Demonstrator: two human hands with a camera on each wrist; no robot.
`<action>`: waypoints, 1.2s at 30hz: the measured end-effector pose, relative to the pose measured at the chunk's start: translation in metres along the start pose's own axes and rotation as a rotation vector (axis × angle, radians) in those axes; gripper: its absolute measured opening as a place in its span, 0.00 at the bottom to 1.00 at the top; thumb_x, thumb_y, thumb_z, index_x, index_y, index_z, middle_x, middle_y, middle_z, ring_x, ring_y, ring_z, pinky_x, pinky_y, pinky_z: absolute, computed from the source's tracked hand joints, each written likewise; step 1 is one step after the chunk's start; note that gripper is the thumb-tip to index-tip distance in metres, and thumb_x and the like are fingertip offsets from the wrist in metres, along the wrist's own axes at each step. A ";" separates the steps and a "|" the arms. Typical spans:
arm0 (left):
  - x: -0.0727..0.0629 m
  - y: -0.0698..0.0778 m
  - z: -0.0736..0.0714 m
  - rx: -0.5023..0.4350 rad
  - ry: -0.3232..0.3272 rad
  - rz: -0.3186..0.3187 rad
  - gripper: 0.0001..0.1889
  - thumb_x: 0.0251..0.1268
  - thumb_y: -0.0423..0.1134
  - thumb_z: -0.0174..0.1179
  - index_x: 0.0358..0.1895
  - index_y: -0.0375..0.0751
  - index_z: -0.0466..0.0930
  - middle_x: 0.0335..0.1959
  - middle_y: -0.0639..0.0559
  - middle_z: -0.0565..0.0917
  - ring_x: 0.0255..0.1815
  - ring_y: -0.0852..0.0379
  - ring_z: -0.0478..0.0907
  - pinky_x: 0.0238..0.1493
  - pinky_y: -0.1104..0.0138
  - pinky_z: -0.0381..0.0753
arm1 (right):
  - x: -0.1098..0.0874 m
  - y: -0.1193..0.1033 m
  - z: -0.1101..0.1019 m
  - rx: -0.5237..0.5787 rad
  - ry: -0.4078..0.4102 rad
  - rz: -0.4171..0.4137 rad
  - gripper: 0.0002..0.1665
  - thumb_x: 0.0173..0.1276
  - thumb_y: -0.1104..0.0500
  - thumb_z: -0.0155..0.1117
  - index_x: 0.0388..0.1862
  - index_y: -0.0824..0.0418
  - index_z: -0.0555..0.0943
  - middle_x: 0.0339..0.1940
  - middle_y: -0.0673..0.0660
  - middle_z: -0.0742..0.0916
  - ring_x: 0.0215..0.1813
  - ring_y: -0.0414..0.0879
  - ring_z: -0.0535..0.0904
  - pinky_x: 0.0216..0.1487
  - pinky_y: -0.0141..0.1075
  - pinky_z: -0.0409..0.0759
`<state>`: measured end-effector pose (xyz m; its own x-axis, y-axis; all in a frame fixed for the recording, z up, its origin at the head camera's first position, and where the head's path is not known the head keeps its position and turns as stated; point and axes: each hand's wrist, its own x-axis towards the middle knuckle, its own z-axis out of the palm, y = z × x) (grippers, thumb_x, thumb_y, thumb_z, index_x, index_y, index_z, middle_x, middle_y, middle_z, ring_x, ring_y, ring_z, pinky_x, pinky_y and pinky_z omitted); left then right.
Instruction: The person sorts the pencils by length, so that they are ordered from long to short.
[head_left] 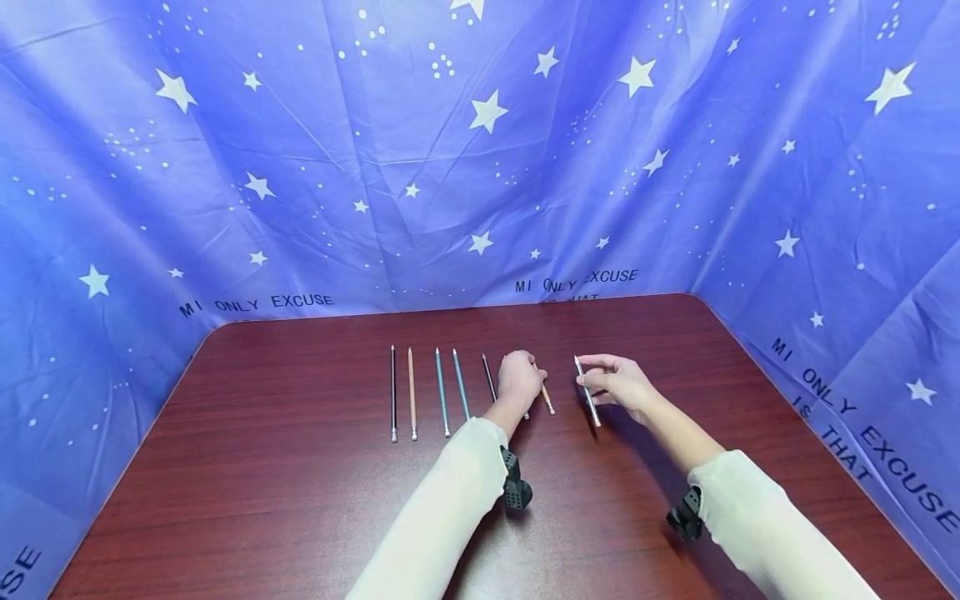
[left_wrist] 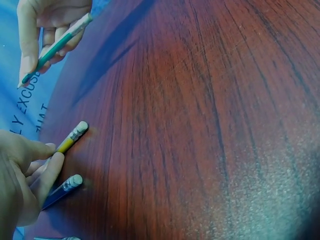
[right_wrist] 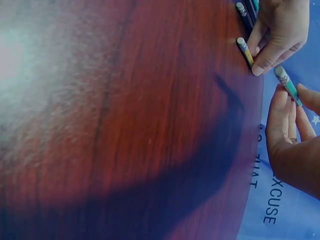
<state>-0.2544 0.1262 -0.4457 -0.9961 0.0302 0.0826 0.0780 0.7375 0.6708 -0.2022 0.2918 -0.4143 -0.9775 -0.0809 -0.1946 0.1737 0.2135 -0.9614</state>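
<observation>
My left hand (head_left: 519, 379) reaches down to the table and pinches a yellow pencil (left_wrist: 66, 144), whose eraser end sticks out past the fingertips. Just beside it lies a dark pencil (left_wrist: 62, 191), partly covered by the same hand. To the right, my right hand (head_left: 621, 387) holds a green pencil (left_wrist: 57, 49) between thumb and fingers, raised over the table, eraser end toward me and tip pointing away. In the right wrist view its white eraser and metal band show above the fingers.
Left of my hands lie a black pencil (head_left: 393, 396), a yellow-orange pencil (head_left: 412, 396), two teal pencils (head_left: 442, 392) and another black pencil (head_left: 490, 377), roughly parallel. A blue starred curtain (head_left: 420, 167) hangs behind the dark red wooden table (head_left: 300, 500).
</observation>
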 end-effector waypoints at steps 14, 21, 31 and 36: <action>0.000 0.003 -0.002 0.047 -0.064 -0.016 0.14 0.48 0.40 0.70 0.40 0.41 0.84 0.35 0.50 0.86 0.41 0.53 0.82 0.42 0.68 0.82 | 0.018 -0.002 -0.001 -0.016 0.083 0.002 0.32 0.63 0.65 0.61 0.65 0.72 0.64 0.24 0.40 0.83 0.27 0.35 0.78 0.31 0.28 0.82; -0.002 0.003 -0.004 0.045 -0.057 -0.001 0.11 0.48 0.39 0.70 0.36 0.40 0.84 0.34 0.50 0.86 0.40 0.53 0.82 0.41 0.68 0.82 | 0.029 0.002 0.007 -0.018 0.124 0.035 0.30 0.62 0.65 0.61 0.63 0.72 0.68 0.24 0.43 0.84 0.28 0.38 0.80 0.31 0.29 0.82; -0.002 0.003 -0.004 0.036 -0.057 0.005 0.08 0.49 0.38 0.70 0.31 0.40 0.83 0.31 0.50 0.86 0.38 0.53 0.82 0.41 0.68 0.82 | 0.038 0.007 0.013 -0.003 0.155 0.055 0.28 0.62 0.65 0.61 0.62 0.70 0.70 0.23 0.43 0.84 0.28 0.38 0.80 0.30 0.29 0.82; -0.003 0.003 -0.003 0.044 -0.048 0.007 0.09 0.48 0.38 0.70 0.32 0.39 0.83 0.33 0.50 0.86 0.40 0.53 0.83 0.44 0.67 0.82 | 0.043 0.008 0.018 -0.035 0.160 0.048 0.27 0.62 0.65 0.60 0.61 0.71 0.70 0.23 0.45 0.83 0.27 0.38 0.78 0.29 0.29 0.82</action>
<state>-0.2513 0.1264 -0.4419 -0.9964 0.0675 0.0510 0.0845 0.7659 0.6374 -0.2405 0.2722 -0.4343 -0.9751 0.0862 -0.2042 0.2195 0.2475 -0.9437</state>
